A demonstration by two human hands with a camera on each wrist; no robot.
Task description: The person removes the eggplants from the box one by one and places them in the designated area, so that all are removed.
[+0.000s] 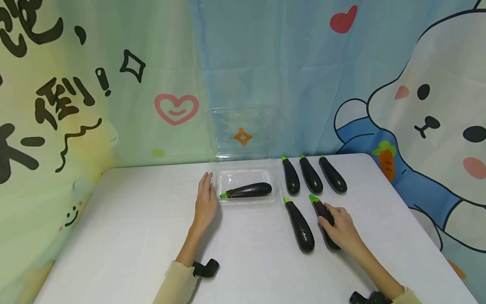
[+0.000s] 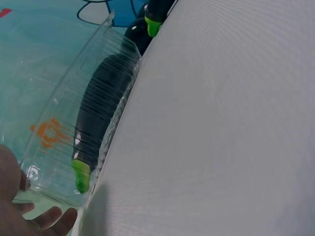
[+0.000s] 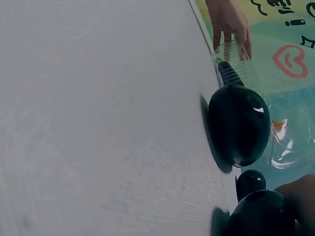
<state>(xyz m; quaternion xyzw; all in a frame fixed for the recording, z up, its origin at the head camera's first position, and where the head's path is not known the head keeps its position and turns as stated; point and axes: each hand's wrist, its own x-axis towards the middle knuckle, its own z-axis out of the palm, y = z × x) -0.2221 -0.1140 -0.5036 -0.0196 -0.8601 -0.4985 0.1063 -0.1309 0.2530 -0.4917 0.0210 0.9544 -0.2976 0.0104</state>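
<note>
A clear plastic box (image 1: 243,171) with its lid (image 1: 252,116) raised stands at the back of the table. Inside lies one eggplant (image 1: 248,190), its green stem to the left. My left hand (image 1: 206,200) rests against the box's left side, fingers straight. On the right, my right hand (image 1: 341,228) grips a dark eggplant (image 1: 328,240) from above, thumb on one side and fingers on the other. The right wrist view shows that eggplant's rounded end (image 3: 261,214) close over the table; the palm is mostly hidden there. Beside it lies another eggplant (image 1: 301,228).
Three more eggplants, a left one (image 1: 291,177), a middle one (image 1: 312,176) and a right one (image 1: 334,175), lie in a row right of the box. The white table (image 1: 125,236) ends at a printed curtain (image 1: 303,76) just behind the box.
</note>
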